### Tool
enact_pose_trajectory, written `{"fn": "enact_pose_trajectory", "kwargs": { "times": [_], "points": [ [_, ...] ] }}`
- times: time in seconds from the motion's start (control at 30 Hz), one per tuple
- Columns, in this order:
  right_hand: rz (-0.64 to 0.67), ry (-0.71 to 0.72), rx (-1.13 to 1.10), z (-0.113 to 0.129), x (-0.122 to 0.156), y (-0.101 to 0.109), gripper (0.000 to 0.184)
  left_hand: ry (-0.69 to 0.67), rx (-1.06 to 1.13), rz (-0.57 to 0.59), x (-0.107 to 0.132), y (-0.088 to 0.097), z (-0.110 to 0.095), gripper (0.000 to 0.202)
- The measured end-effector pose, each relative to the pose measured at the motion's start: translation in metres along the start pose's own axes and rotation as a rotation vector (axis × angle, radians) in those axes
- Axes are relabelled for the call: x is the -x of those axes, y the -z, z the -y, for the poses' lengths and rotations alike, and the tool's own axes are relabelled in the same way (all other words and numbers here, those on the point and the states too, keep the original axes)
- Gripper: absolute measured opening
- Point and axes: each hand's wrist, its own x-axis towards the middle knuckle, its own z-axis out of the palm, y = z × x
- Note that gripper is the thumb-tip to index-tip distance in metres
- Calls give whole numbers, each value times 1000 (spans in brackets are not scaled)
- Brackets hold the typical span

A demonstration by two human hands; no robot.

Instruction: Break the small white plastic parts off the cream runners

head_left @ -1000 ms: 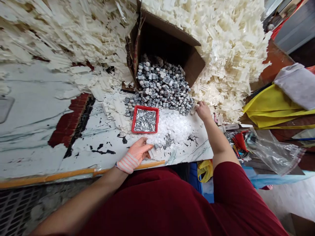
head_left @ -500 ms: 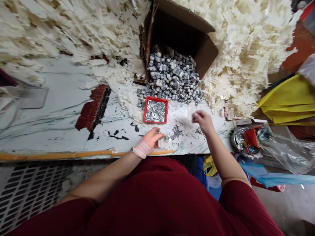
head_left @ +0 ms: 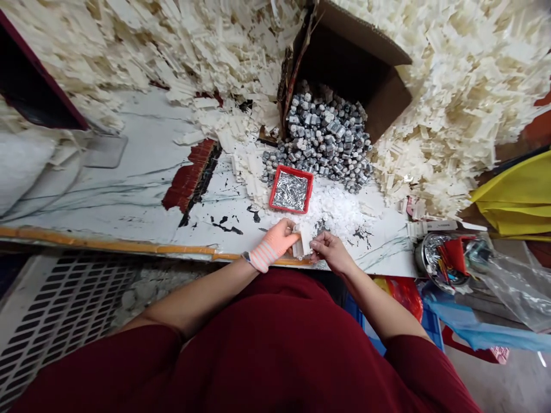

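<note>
At the front of the worktop [head_left: 144, 192], the gloved left hand [head_left: 275, 243] pinches a white plastic piece [head_left: 303, 241]; the right hand [head_left: 330, 250], fingers nearly closed, meets its right side, grip unclear. Apparent step: positioning; next move calls for steady alignment.

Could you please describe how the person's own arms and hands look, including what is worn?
The left hand wears a pale orange glove with whitish stripes and a dark edge at the wrist. The right hand has no glove. Dark red short sleeves leave both forearms uncovered.
</note>
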Motion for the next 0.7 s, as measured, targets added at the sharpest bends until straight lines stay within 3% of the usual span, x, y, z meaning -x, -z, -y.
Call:
{"fn": "enact_pose_trajectory", "kwargs": {
  "times": [0.17,0.33,0.57,0.7],
  "points": [
    [-74,51,-31,-4,2,-1,36,-6,-14,-5,-7,2,6,21],
    [-24,-12,47,-5,2,-2,39,-14,-42,-12,-8,2,13,21],
    [-13,-98,-33,-5,3,-8,45,-49,104,92,6,2,0,29],
    [85,-82,38,-2,0,-7,45,-100,-22,54,7,3,-4,40]
  ]
}}
